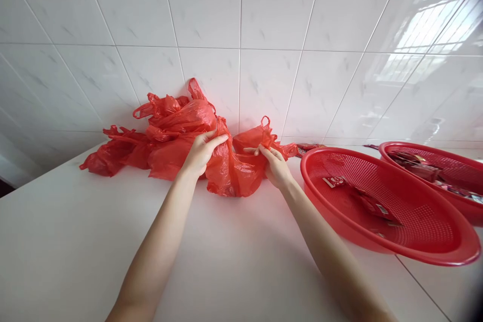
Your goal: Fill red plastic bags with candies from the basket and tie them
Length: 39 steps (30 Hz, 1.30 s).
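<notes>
A thin red plastic bag (236, 176) hangs between my two hands, its lower part at the white tabletop. My left hand (204, 151) is closed on the bag's left side, thumb pointing right. With thumb and fingers pinched, my right hand (274, 163) grips the bag's right upper edge. What the bag contains, if anything, I cannot make out. Close behind and left of it lies a heap of filled red plastic bags (181, 121), some with knotted tops. Another red bag (251, 137) with a loop handle rests behind my right hand.
To the right stands a red perforated plastic basket (339, 231) with a few red packets (372, 206) inside. A second red basket (392, 148) beyond it holds several wrapped packets. Behind the table (94, 241) rises a white tiled wall (269, 5).
</notes>
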{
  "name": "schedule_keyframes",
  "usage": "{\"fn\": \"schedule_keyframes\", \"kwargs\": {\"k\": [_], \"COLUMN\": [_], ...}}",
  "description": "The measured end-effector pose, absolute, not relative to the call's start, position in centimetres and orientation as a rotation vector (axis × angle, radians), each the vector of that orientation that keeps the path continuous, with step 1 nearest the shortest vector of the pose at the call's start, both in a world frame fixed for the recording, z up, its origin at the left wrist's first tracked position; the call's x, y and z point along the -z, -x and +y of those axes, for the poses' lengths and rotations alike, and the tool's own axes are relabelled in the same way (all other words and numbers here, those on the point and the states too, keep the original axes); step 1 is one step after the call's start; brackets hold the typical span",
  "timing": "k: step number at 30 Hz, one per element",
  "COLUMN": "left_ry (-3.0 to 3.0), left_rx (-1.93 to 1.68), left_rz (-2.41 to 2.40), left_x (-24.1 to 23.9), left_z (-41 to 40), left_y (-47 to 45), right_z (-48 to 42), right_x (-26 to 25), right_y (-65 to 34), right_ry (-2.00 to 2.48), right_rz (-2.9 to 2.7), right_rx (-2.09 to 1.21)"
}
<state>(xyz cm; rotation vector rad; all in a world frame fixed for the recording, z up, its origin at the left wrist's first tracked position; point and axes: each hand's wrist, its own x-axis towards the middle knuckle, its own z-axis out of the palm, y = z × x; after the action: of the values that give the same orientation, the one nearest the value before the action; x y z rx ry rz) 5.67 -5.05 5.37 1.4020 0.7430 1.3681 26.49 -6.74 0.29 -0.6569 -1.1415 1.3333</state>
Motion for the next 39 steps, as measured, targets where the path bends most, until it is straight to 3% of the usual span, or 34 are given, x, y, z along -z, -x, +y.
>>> {"fn": "schedule_keyframes", "kwargs": {"k": [6, 14, 19, 23, 30, 33, 39], "left_ry": [-1.287, -1.975, -2.178, -2.232, -2.05, -2.055, -1.77], "left_rx": [-1.325, -1.207, -1.17, -1.068, -1.272, -1.197, -0.881], "left_rz": [0.683, 0.539, 0.738, 0.921, 1.053, 0.901, 0.776], "left_x": [-5.2, -5.5, -5.2, -4.7, -4.1, -4.2, -4.8], "left_z": [-4.7, -6.8, -7.4, -7.2, -6.4, -6.5, -7.4], "left_y": [-5.5, -7.0, -8.0, -8.0, -8.0, -8.1, -8.3], "right_z": [-7.6, -8.6, -9.5, -10.4, -10.6, -10.4, -10.2], "right_x": [-2.2, -2.3, -2.8, -3.9, -4.5, -4.2, -3.9], "right_y": [-26.7, -26.4, -26.6, -27.4, -28.0, -27.7, -27.3], "right_ry": [0.464, 1.091, 1.109, 1.037, 0.887, 0.907, 0.915], "right_rz": [-0.968, -1.374, -1.662, -1.869, -2.019, -1.997, -1.953], "right_rx": [-1.486, -1.331, -1.334, -1.217, -0.908, -0.681, -0.565]}}
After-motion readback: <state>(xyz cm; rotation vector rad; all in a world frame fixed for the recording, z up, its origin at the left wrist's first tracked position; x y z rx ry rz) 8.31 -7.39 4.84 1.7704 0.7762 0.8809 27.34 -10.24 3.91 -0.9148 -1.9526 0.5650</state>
